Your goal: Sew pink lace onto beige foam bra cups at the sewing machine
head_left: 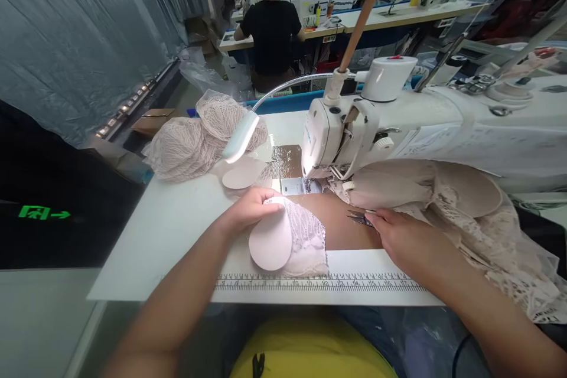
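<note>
My left hand [254,208] pinches the top of a pale foam bra cup [271,240], and a piece of white lace [308,236] lies against its right side. Both rest on the table just in front of the sewing machine's needle plate. In my right hand [396,230] are small thread snips [361,217], their blades pointing left over the brown sheet [345,230]. The sewing machine [336,136] stands directly behind, its presser foot near the metal plate [296,186]. Another pale cup [243,174] lies behind my left hand.
Bundles of beige lace [186,147] are heaped at the back left of the white table [146,242]. A lamp [241,137] on a bendy neck hangs over it. Beige lace fabric [465,201] piles up at the right. A printed ruler [319,283] runs along the front edge. A person [274,35] sits beyond.
</note>
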Demonstrator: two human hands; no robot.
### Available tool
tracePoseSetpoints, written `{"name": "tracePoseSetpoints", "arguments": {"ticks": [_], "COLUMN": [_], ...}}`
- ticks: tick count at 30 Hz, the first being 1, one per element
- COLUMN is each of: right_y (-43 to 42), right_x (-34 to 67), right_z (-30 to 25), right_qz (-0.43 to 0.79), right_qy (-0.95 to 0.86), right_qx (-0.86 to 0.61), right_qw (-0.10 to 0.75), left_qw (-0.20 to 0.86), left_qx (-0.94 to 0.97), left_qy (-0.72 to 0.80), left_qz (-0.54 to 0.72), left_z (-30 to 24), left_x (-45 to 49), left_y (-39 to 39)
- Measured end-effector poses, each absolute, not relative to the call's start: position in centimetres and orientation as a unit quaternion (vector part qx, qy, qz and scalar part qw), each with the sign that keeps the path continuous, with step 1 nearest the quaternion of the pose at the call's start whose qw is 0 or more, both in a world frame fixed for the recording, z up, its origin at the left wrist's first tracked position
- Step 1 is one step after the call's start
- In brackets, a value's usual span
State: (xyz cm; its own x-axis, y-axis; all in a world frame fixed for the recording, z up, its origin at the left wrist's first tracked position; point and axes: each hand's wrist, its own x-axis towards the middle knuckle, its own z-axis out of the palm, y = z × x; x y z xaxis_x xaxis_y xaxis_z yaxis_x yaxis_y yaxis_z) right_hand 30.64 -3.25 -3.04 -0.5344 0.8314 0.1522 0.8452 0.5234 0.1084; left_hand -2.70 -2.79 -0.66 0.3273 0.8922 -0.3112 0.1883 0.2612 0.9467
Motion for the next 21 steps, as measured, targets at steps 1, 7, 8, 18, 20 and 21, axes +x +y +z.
{"name": "tracePoseSetpoints", "arguments": {"ticks": [1,7,8,18,20,21], "right_y": [-3.2,-2.7,-3.0,-6.4,-6.3,-6.3], "right_x": [30.8,30.3,30.0,21.6,20.4,20.0], "right_z": [-3.4,-2.7,-2.2,0.2,-0.2,-0.5], "right_qz": [-0.100,-0.115,-0.105,0.211,0.191,0.172], "right_qy": [-0.873,-0.893,-0.894,-0.841,-0.835,-0.832], "right_qx": [-0.476,-0.430,-0.423,-0.415,-0.424,-0.432], "right_qw": [0.018,0.070,0.102,0.276,0.295,0.303], "left_qw": [0.623,0.663,0.667,0.697,0.698,0.698], "left_qx": [0.525,0.486,0.483,0.476,0.484,0.488], "left_qy": [0.503,0.483,0.480,0.442,0.433,0.427], "left_qz": [0.288,0.302,0.302,0.303,0.301,0.302], "left_z": [-0.7,-1.1,-1.1,-1.3,-1.0,-0.9], "left_x": [-2.6,-2.2,-2.2,-1.3,-1.2,-1.1], "left_y": [-2.9,-3.2,-3.2,-3.7,-3.8,-3.9]}}
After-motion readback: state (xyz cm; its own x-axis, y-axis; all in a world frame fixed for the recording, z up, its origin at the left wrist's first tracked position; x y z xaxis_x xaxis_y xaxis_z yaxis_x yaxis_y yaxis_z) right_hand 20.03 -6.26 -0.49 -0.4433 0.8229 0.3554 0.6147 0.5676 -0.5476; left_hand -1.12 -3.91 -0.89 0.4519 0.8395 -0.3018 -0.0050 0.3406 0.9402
